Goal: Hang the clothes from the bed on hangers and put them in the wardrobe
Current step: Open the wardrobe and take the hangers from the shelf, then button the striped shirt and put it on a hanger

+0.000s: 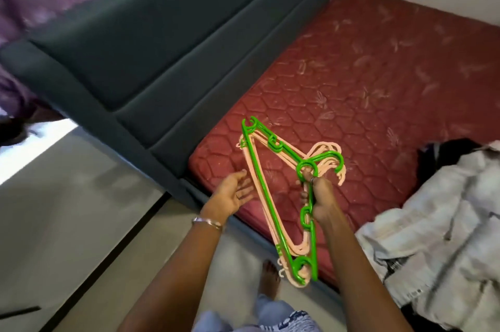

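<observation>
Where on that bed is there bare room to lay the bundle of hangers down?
The red mattress lies bare from the dark headboard across to the far wall, including the patch just beyond the hangers. It is crowded at the near right, where the white garment and dark clothes are piled.

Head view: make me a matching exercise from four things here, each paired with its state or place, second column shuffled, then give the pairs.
Column one:
1. right hand
2. left hand
3. white clothes
4. mattress

Column two:
A. bare, red and quilted, beside the dark headboard
B. piled at the right edge of the bed
C. open, fingers against the bundle's side
D. grips the bundle of green and pink hangers near the hooks

Pairs: 1-D, 2-C, 3-B, 4-A
</observation>
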